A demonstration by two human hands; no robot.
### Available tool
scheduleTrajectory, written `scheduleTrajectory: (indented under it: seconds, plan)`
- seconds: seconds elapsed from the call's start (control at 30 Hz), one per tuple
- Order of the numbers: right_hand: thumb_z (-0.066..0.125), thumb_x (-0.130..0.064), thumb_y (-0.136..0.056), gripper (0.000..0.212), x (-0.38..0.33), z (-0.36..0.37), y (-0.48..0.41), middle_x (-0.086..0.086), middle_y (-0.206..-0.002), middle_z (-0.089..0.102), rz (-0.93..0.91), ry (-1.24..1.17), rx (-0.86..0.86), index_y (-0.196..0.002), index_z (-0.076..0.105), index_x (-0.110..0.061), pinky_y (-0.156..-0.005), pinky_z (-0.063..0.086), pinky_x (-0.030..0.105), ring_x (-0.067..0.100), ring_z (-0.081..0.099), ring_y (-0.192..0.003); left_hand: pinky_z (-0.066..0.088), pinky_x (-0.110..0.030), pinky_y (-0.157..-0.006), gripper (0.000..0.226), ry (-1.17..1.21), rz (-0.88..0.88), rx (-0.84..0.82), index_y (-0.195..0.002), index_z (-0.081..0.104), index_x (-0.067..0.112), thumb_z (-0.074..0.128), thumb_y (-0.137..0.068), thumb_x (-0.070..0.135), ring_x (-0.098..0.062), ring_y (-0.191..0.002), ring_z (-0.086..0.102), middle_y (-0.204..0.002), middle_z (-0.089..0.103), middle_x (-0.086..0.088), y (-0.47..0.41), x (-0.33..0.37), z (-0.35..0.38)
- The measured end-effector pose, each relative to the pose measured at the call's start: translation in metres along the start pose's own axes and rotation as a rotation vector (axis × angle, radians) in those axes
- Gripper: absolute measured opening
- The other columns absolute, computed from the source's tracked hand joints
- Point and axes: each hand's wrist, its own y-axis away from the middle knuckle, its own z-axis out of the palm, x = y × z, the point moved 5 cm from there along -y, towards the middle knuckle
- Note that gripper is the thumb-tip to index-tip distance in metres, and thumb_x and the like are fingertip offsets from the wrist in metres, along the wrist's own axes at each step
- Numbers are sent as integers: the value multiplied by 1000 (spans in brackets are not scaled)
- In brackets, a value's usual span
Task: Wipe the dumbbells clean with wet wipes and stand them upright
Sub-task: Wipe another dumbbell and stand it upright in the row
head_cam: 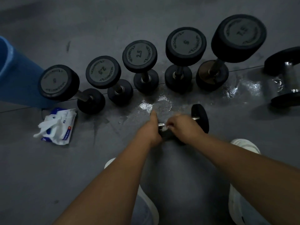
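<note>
A small black dumbbell (200, 117) lies on its side on the grey floor in front of me. My left hand (153, 127) grips its near end, which the hand hides. My right hand (181, 125) pinches a white wet wipe (164, 128) against the chrome handle. Several black dumbbells (139, 56) stand upright in a row behind it. One larger dumbbell (285, 77) lies on its side at the far right. A pack of wet wipes (59, 125) lies on the floor to the left, with a wipe sticking out of it.
A blue bin (17, 75) stands at the far left behind the wipe pack. Wet, shiny patches (155, 103) cover the floor around the dumbbell row. My white shoes (246, 146) are beside my arms below.
</note>
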Motion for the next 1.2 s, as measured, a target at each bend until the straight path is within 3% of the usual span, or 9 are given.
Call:
scheduleTrajectory:
  seconds: [0.17,0.27,0.37,0.5,0.63,0.83,0.97,1.1,1.2]
  plan:
    - [57,-18,-89,19,-1,-4,0,8,-106,60,8,7,162,-102,70,-17,-83,44,31,27,60,-95,50,-32,-80,122,49,-21,-51,-155,-14,24,77,-76,8,-28,-100,60,-121,59,-15,-2,5,-14]
    - [56,-19,-87,19,-8,1,3,7,-103,60,-20,17,22,-100,70,-21,-80,49,35,28,61,-96,44,-28,-75,121,96,-6,-77,-155,-13,21,78,-76,11,-22,-90,53,-112,57,-9,2,11,-18]
    - [57,-16,-88,17,6,-10,-3,10,-103,61,82,-6,183,-99,69,-17,-78,46,33,29,60,-95,47,-30,-75,127,99,-40,-86,-155,-14,24,81,-72,7,-26,-94,58,-119,59,-13,1,10,-19]
    - [58,-23,-87,16,-13,4,3,7,-101,62,-26,35,-112,-97,70,-23,-74,46,32,27,62,-94,43,-26,-74,120,123,-22,-90,-156,-13,21,77,-78,9,-20,-90,54,-109,57,-6,3,12,-19]
    - [56,-19,-88,17,-6,-9,-3,7,-101,58,35,41,118,-99,69,-21,-73,43,29,26,60,-92,47,-30,-75,127,101,-38,-81,-155,-15,25,79,-73,7,-27,-96,59,-116,56,-10,0,10,-18]
    - [54,-21,-90,18,-13,-13,-7,10,-103,60,17,43,117,-100,69,-18,-79,51,38,29,60,-94,50,-32,-78,128,98,-37,-71,-155,-16,26,79,-71,6,-29,-103,61,-122,58,-12,0,8,-18]
    - [55,-19,-86,16,-21,-2,-6,9,-99,60,-6,70,-55,-95,69,-19,-72,47,33,29,60,-93,47,-31,-82,125,120,-17,-76,-156,-14,24,79,-74,12,-29,-105,61,-111,58,-8,3,10,-16]
    - [55,-16,-86,17,-10,-8,-6,10,-102,61,78,4,78,-97,68,-18,-80,50,35,29,60,-95,49,-32,-79,128,106,-55,-84,-156,-14,27,80,-71,7,-28,-102,61,-121,58,-10,0,8,-17]
    - [56,-18,-86,16,-15,3,1,11,-100,63,58,59,-93,-95,69,-19,-75,48,33,30,63,-93,45,-28,-76,124,118,-42,-77,-156,-13,25,78,-73,7,-23,-92,56,-108,56,-5,2,10,-17]
